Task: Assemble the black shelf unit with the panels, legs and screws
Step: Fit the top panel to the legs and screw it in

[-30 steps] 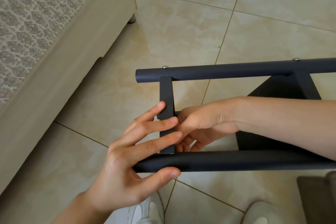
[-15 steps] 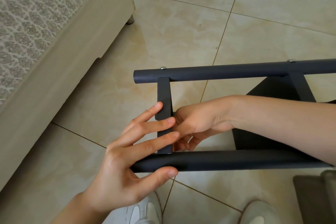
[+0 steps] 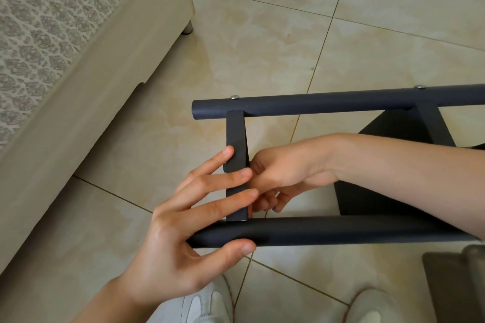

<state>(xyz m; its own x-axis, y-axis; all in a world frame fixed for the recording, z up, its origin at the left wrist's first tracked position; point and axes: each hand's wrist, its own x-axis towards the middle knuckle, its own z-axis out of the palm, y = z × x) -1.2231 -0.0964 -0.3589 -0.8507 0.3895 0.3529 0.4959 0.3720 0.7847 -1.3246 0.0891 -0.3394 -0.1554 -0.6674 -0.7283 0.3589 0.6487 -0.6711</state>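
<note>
The black shelf unit lies on its side on the tiled floor. Its far leg (image 3: 328, 102) and near leg (image 3: 341, 231) run left to right, with silver screw heads (image 3: 235, 97) on the far one. The end panel (image 3: 235, 134) spans between them, and a second panel (image 3: 430, 126) sits further right. My left hand (image 3: 183, 231) presses straight fingers on the end panel's edge, thumb under the near leg. My right hand (image 3: 286, 168) reaches between the legs, fingers curled against the panel's inner side. What they hold is hidden.
A beige furniture base (image 3: 105, 73) with patterned fabric runs along the left, its small foot (image 3: 187, 27) at the back. My white shoes (image 3: 207, 304) are just below the near leg. A grey object (image 3: 456, 283) lies at the lower right.
Both hands stay in nearly the same places on the end panel. Only the view has shifted slightly.
</note>
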